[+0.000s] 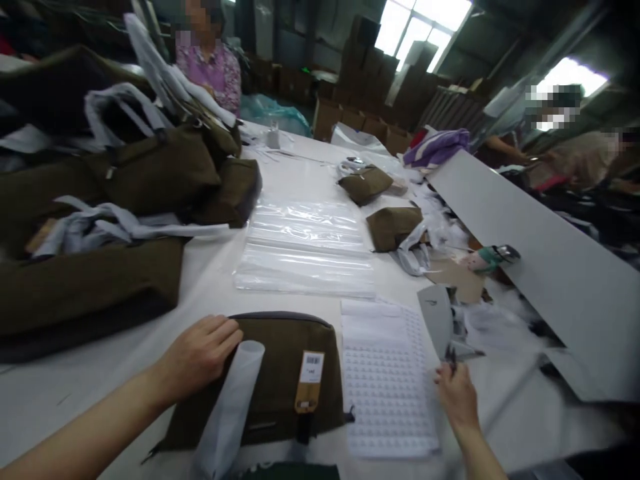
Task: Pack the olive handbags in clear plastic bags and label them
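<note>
A flat olive-brown zip bag (280, 380) lies before me, with a dark zipper along its upper edge. My left hand (213, 350) is closed on its upper left corner. A rolled translucent plastic sleeve (230, 407) lies over the bag's left part. On its right part is a hang tag (311, 377), white with a barcode above and brown below. My right hand (457, 393), right of a sheet of printed labels (387, 393), is closed on a small dark pointed tool (452, 357); blur hides its exact kind.
Clear plastic bags (305, 250) lie stacked beyond the olive bag. Larger olive bags (90, 287) with wrapped handles crowd the left. Small olive pouches (393, 227), a bottle (493, 259) and a white board (540, 267) are on the right. A person (215, 73) is across the table.
</note>
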Motion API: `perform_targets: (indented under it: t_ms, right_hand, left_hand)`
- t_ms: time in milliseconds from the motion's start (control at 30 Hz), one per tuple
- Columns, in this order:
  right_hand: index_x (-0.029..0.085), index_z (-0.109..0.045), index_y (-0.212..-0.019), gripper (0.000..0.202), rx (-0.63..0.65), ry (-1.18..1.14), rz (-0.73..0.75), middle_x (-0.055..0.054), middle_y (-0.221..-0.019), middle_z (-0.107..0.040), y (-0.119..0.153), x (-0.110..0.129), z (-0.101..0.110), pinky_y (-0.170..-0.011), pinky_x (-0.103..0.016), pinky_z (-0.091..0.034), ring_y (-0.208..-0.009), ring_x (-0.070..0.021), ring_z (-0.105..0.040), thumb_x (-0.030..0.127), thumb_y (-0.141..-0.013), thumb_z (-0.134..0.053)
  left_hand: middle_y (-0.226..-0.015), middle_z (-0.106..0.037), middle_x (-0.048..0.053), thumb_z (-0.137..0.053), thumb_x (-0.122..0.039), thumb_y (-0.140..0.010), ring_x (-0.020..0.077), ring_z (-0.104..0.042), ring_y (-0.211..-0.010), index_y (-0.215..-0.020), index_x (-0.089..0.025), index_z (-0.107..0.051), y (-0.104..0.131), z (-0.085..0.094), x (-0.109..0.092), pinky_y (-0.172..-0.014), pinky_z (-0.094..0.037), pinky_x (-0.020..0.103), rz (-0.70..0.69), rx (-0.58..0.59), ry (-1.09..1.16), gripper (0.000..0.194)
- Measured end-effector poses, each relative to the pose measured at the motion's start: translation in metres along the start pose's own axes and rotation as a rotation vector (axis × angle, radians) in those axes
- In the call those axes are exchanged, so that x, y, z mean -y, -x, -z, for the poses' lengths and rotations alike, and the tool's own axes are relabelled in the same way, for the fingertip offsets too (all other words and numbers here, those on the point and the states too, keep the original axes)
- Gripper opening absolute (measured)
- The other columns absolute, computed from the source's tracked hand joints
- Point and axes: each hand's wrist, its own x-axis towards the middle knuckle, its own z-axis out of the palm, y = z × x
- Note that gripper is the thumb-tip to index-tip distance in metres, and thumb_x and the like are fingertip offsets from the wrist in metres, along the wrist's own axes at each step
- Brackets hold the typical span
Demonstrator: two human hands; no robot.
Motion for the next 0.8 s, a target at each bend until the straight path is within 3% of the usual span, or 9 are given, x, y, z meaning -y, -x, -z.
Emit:
perform_targets:
  t_ms: [67, 133, 267, 367, 433, 533, 800]
  right_hand:
    - [0.018, -0.053, -0.092, 0.027, -0.055, -0.175, 0.084, -0.003, -0.066, -0.058, 0.009, 0.043, 0.005, -0.058, -0.033, -0.048, -0.056, -0.0196, -0.058, 0.039, -0.085, -0.038]
    - [0.017, -0.054, -0.1, 0.033, -0.013, -0.307, 0.259, 0.0, -0.063, -0.056, 0.023, 0.105, 0.006, -0.056, -0.03, -0.047, -0.054, -0.0176, -0.055, 0.044, -0.086, -0.042]
    - [0.018, -0.056, -0.116, 0.043, 0.356, -0.42, 0.758, -0.006, -0.09, -0.063, 0.061, 0.237, -0.01, -0.079, -0.033, -0.048, -0.082, -0.0178, -0.059, 0.039, -0.094, -0.026]
    - [0.023, -0.056, -0.119, 0.037, 0.573, -0.247, 1.039, -0.005, -0.092, -0.062, 0.09, 0.296, -0.035, -0.081, -0.03, -0.047, -0.086, -0.0174, -0.059, 0.035, -0.094, -0.032]
    - [0.025, -0.055, -0.121, 0.034, 0.636, -0.107, 1.136, -0.003, -0.09, -0.06, 0.105, 0.31, -0.049, -0.079, -0.028, -0.047, -0.084, -0.0172, -0.06, 0.033, -0.093, -0.038]
    - [0.025, -0.057, -0.118, 0.031, 0.657, -0.006, 1.189, -0.002, -0.093, -0.06, 0.118, 0.312, -0.061, -0.079, -0.025, -0.047, -0.084, -0.0159, -0.06, 0.032, -0.092, -0.042]
    - [0.025, -0.059, -0.114, 0.029, 0.563, 0.054, 1.221, -0.001, -0.094, -0.06, 0.129, 0.314, -0.074, -0.072, -0.024, -0.048, -0.08, -0.0151, -0.06, 0.034, -0.093, -0.042]
  left_hand:
    - [-0.075, -0.056, 0.004, -0.042, -0.009, -0.083, 0.0169, -0.052, -0.073, -0.074, -0.019, -0.057, -0.003, 0.001, -0.002, -0.07, -0.042, 0.03, 0.092, 0.054, 0.037, 0.021]
    - [-0.078, -0.055, 0.003, -0.043, -0.016, -0.087, 0.0159, -0.052, -0.074, -0.075, -0.018, -0.056, -0.005, 0.003, 0.0, -0.07, -0.042, 0.028, 0.241, 0.05, 0.145, 0.018]
    - [-0.076, -0.055, 0.001, -0.044, -0.024, -0.088, 0.0142, -0.053, -0.072, -0.073, -0.019, -0.053, -0.006, 0.006, 0.006, -0.069, -0.042, 0.026, 0.439, 0.009, 0.318, 0.018]
    - [-0.075, -0.054, 0.0, -0.043, -0.025, -0.087, 0.015, -0.053, -0.072, -0.073, -0.019, -0.052, -0.005, 0.006, 0.008, -0.068, -0.041, 0.027, 0.481, 0.0, 0.358, 0.018]
    - [-0.076, -0.054, 0.001, -0.042, -0.025, -0.087, 0.0155, -0.053, -0.072, -0.073, -0.019, -0.052, -0.006, 0.007, 0.009, -0.068, -0.041, 0.027, 0.49, 0.009, 0.373, 0.018]
    - [-0.076, -0.053, 0.001, -0.042, -0.022, -0.086, 0.0157, -0.052, -0.072, -0.074, -0.019, -0.053, -0.007, 0.006, 0.011, -0.068, -0.04, 0.028, 0.496, 0.036, 0.409, 0.016]
    - [-0.077, -0.052, 0.001, -0.043, -0.02, -0.084, 0.0153, -0.051, -0.072, -0.073, -0.018, -0.053, -0.009, 0.005, 0.014, -0.069, -0.039, 0.027, 0.5, 0.063, 0.48, 0.015]
